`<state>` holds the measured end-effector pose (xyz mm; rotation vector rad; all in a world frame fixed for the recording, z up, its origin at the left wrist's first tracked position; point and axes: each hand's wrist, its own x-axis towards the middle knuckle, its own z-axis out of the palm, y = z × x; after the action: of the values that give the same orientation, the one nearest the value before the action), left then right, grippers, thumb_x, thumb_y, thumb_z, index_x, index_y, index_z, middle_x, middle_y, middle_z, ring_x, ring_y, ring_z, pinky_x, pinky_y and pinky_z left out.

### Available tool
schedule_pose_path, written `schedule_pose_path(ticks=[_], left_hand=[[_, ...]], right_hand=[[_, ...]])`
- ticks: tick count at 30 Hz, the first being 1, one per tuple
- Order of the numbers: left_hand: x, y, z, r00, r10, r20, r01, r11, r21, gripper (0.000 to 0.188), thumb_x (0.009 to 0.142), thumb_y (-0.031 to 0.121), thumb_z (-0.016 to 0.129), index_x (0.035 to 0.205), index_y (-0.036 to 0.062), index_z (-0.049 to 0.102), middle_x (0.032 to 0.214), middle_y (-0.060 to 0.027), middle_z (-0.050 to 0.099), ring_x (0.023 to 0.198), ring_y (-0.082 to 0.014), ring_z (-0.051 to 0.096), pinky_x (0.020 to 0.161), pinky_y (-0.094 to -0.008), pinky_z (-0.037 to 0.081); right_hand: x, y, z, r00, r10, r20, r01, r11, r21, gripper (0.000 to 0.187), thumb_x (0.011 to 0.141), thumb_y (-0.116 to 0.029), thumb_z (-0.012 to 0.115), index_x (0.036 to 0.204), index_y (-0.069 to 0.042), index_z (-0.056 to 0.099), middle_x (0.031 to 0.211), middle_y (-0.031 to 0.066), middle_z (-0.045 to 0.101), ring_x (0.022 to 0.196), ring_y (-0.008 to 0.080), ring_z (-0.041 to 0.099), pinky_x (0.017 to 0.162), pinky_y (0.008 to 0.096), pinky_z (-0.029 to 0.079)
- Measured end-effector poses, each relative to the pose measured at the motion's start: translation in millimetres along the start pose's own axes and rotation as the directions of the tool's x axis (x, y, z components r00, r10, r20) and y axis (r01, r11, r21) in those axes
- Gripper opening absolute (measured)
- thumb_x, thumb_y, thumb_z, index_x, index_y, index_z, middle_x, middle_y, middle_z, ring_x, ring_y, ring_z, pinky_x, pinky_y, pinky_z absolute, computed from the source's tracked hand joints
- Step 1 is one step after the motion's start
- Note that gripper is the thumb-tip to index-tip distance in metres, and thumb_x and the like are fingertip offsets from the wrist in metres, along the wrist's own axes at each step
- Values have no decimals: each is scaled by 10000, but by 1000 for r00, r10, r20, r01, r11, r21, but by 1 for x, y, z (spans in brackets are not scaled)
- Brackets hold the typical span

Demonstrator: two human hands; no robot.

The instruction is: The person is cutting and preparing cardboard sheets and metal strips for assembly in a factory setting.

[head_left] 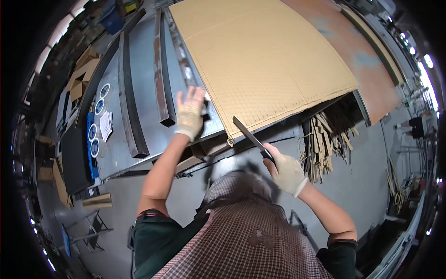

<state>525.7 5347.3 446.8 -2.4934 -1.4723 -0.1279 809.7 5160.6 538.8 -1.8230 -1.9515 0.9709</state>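
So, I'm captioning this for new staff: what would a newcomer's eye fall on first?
Probably the big tan cardboard sheet, upper middle. Next, the long knife in the gloved right hand, its tip near the sheet's near-left corner; then the gloved left hand beside a metal bar left of the sheet.

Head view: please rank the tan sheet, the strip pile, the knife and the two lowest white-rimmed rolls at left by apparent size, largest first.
1. Tan sheet
2. Strip pile
3. Knife
4. Lowest roll and the roll just above it: they look about alike, so I leave them unranked.
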Motion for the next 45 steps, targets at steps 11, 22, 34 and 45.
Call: schedule_pose_path(ticks=[11, 22, 34, 45], left_hand=[[49, 12, -25, 756, 653, -54, -631, 703, -329, 1133, 577, 548, 718, 1456, 31, 223, 1520, -125, 238, 1404, -316, 206, 1164, -448, 143], [66, -10, -15, 795, 599, -98, -463, 494, -735, 947, 605, 335, 799, 1397, 48, 366, 1409, -144, 419, 1327, -326, 360, 1125, -440, 257], [82, -8, 4, 632, 715, -298, -738, 438, -514, 834, 717, 549, 659, 1379, 96, 428, 1435, -113, 412, 1341, -324, 350, 1120, -459, 249], [23, 3, -26, 895, 204, -397, -443, 521, -730, 631, 764, 439, 694, 1220, 30, 542, 1251, -186, 550, 1189, -384, 484, 1034, -458, 353]], right_hand=[[14, -60, 0, 983, 181, 35, -161, 936, -314, 334, 921, -224, 472, 1204, -47, 458, 781, 207, 640, 754, 405, 621, 682, 506, 482], [65, -112, -39, 919, 305, 249, -139, 843, -520, 241, 928, -199, 460, 1009, 20, 519, 698, 195, 625, 697, 381, 631, 631, 477, 492], [68, -102, -19, 898, 399, 184, -328, 887, -325, 248, 933, -218, 455, 1014, 11, 507, 862, 240, 634, 867, 398, 623, 747, 463, 484], [20, -47, -40, 967, 253, -35, -250, 909, -332, 283, 934, -290, 482, 1135, -96, 527, 758, 203, 621, 738, 401, 616, 675, 486, 483]])
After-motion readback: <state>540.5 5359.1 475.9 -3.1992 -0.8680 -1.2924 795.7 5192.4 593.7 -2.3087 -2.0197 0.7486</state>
